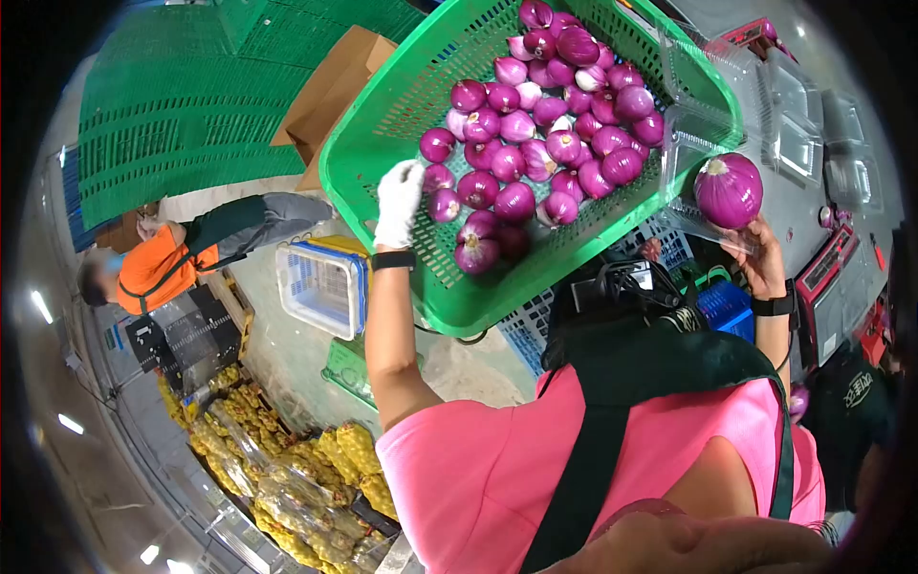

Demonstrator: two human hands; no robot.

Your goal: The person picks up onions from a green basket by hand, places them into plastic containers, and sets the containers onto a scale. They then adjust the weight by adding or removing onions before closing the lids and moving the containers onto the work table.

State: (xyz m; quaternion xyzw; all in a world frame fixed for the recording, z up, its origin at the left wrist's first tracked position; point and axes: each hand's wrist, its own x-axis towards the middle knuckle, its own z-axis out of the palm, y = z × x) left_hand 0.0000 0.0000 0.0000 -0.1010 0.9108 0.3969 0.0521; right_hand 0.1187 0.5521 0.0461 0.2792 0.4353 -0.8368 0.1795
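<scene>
A large green slotted basket (330,177) holds many peeled red onions (516,126). My left hand (399,199), in a white glove, is over the basket's near left side, beside a few onions. Its fingers are curled closed; whether anything is inside them is hidden. My bare right hand (758,256) grips the edge of a clear plastic clamshell container (677,163) at the basket's right rim. One big red onion (729,191) sits in the container, just above my fingers. The container's clear lid (712,72) stands open toward the far side.
More clear containers (796,129) lie on the table at right, near a red-framed scale (827,273). A cardboard box (335,91) and stacked green crates (153,124) stand left. Another person in orange (158,273) is farther left, near white and blue baskets (320,287) and yellow net sacks (335,459).
</scene>
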